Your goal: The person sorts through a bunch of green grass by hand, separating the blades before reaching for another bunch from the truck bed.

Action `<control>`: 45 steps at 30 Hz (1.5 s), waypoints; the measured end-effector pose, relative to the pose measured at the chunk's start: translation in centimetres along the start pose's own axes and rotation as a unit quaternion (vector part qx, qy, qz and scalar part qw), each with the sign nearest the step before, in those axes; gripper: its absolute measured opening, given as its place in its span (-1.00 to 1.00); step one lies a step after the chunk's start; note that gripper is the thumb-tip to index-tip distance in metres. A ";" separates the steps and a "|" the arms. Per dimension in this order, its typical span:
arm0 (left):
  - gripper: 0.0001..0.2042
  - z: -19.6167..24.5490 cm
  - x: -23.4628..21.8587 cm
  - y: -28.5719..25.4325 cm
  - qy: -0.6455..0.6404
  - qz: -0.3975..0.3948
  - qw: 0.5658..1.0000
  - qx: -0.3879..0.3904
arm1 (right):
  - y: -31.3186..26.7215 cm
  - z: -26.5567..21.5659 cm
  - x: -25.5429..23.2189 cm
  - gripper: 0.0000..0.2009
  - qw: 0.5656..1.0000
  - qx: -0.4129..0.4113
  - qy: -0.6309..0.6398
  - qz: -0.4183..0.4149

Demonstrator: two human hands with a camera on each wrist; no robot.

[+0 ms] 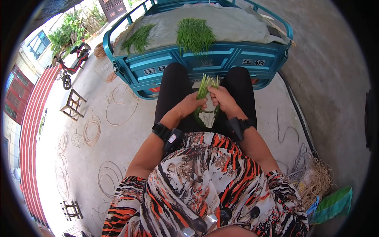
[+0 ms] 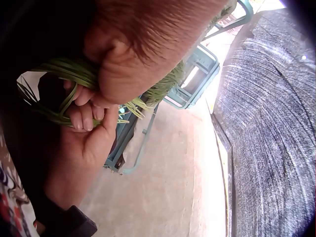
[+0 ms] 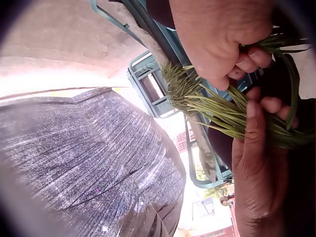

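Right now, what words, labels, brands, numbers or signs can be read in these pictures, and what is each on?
"车辆": right part of the blue tailgate.
"宗": left part of the same tailgate; the character after it is partly hidden by the left knee.
Emblem at the tailgate's middle: no readable letters.
White label on the left wrist device: too small to read.

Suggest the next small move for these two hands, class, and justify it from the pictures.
Probably the right hand should bring its green stalks across to the bunch in the left hand. Each hand grips stalks, the two lots sit side by side with a gap between them, and their ends point the same way, so joining them looks easy.
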State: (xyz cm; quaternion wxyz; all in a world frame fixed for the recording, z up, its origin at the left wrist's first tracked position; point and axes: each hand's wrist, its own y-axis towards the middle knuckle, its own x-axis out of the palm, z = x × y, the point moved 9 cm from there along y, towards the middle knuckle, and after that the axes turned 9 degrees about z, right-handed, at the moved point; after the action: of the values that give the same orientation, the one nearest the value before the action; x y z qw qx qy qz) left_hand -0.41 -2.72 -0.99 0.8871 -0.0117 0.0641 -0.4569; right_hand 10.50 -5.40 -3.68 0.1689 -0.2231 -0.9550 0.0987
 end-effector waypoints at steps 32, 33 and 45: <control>-0.83 -0.1 0.0 0.0 0.034 0.003 0.999 0.005 | -0.4 -0.4 0.1 -0.82 1.000 -0.019 -0.009 0.000; -0.82 -0.1 0.0 0.0 0.035 0.004 0.999 0.002 | -0.4 -0.4 0.1 -0.83 1.000 -0.021 -0.009 0.001; -0.83 0.1 0.0 -0.2 0.044 0.009 0.999 0.003 | -0.2 -0.3 -0.1 -0.82 1.000 -0.022 -0.015 -0.002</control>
State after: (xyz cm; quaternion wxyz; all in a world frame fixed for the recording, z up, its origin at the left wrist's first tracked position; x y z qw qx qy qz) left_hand -0.56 -2.82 -0.84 0.8874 0.0121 0.1019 -0.4494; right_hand 10.59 -5.53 -3.42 0.1499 -0.2231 -0.9599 0.0804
